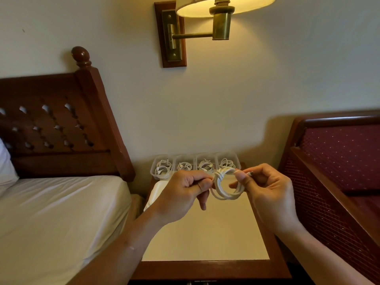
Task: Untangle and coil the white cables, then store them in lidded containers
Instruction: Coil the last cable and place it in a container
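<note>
A coiled white cable [225,187] hangs in the air above the nightstand, held between both hands. My left hand [184,191] pinches the coil's left side, where the cable is wrapped round the loops. On the right, my right hand [265,191] pinches the cable's free end at the top of the coil. Several clear plastic containers [162,166] stand in a row at the back of the nightstand, each with a coiled white cable inside and no lid on. White lids [157,191] lie stacked in front of the leftmost container, partly hidden by my left hand.
The wooden nightstand [207,233] with a pale top stands between a bed with a white sheet [53,221] on the left and a maroon upholstered chair [337,171] on the right. A brass wall lamp [205,19] hangs overhead.
</note>
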